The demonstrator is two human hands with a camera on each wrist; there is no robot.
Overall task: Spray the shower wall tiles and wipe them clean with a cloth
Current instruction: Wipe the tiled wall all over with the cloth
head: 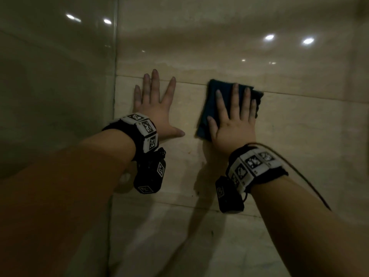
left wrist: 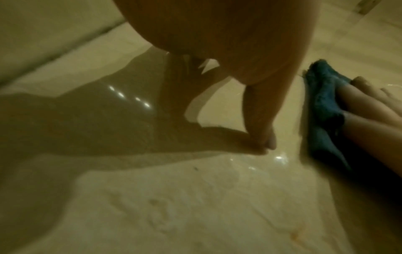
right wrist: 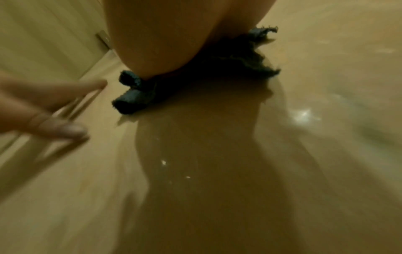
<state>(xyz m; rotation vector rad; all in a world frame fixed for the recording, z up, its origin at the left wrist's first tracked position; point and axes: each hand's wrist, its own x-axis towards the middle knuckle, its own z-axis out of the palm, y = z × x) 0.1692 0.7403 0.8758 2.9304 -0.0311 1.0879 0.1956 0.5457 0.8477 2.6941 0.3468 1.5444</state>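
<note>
A folded dark blue cloth (head: pixel 211 104) lies flat against the beige shower wall tiles (head: pixel 299 124). My right hand (head: pixel 233 116) presses on it with straight, spread fingers. My left hand (head: pixel 155 104) rests flat on the bare tile to the cloth's left, fingers spread, holding nothing. In the left wrist view the cloth (left wrist: pixel 322 106) shows at the right under the right hand's fingers (left wrist: pixel 369 106). The right wrist view has the cloth (right wrist: pixel 139 92) bunched under my palm, with the left hand's fingers (right wrist: pixel 65 130) at the left edge. No spray bottle is in view.
A glass panel (head: pixel 60 86) meets the tiled wall at a corner just left of my left hand. Horizontal grout lines (head: pixel 299 94) cross the wall. The glossy tiles reflect ceiling lights (head: pixel 269 37). More tiled wall extends to the right and below.
</note>
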